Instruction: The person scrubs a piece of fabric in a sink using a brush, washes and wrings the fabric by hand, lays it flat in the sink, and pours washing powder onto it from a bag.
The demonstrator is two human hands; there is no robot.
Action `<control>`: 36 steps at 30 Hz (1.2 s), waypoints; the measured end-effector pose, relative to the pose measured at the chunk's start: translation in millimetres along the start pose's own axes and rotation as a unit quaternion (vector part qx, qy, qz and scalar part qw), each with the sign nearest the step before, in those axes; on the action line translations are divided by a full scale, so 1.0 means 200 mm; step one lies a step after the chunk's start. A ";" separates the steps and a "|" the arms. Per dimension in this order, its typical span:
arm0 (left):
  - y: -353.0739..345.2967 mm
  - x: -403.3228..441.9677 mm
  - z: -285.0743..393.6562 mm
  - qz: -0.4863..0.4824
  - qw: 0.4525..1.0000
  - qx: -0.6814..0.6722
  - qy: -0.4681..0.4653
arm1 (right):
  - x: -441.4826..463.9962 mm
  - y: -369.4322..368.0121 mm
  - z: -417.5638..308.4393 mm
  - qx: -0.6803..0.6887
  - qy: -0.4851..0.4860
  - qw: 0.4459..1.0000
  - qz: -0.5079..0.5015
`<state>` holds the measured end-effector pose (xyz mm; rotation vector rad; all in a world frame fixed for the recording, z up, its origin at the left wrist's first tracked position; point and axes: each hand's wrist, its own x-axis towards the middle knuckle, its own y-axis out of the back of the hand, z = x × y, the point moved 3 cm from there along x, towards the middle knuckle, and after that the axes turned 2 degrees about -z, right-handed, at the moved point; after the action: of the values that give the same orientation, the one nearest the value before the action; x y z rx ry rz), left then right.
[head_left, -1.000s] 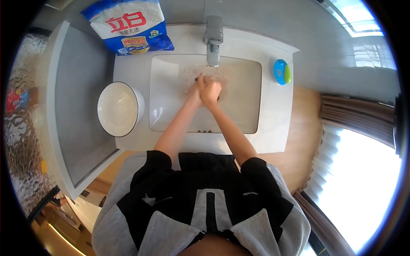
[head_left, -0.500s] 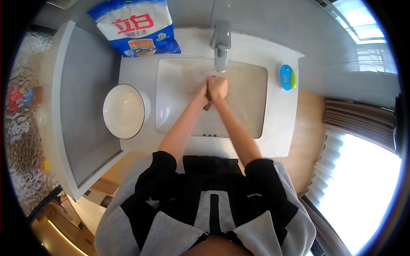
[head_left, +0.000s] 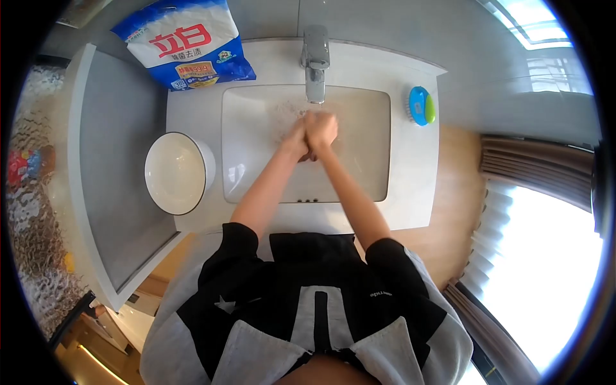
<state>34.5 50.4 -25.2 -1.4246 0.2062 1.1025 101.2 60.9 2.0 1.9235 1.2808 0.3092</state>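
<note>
Just above the centre of the frame, over the sink (head_left: 360, 172): right hand (head_left: 322, 130) curled tight against left hand (head_left: 295, 140), both clasped around a small dark item (head_left: 308, 156). Only its lower edge shows; kind unclear. Tap (head_left: 316, 58) just above the hands. Detergent bag (head_left: 186, 50) upper left, white bowl (head_left: 209, 168) left, blue-green brush (head_left: 420, 106) upper right.

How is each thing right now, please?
Left hand: closed, against the right.
Right hand: closed, against the left.
Dark item: gripped between them, mostly hidden.
Faucet: seems on, splashes below.
Bowl: upright, contents unclear.
Bag: standing, opening unclear.
Brush: on its side, unheld.
Brown curtain: gathered.
</note>
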 end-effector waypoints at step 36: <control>0.13 -0.13 0.07 0.187 0.971 0.113 -0.097 | 0.11 0.06 0.16 0.140 0.100 0.982 -0.080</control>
<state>-4.2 43.4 -22.3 -1.0915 0.4590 1.4680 137.9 62.1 -13.8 2.0450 1.6774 0.2564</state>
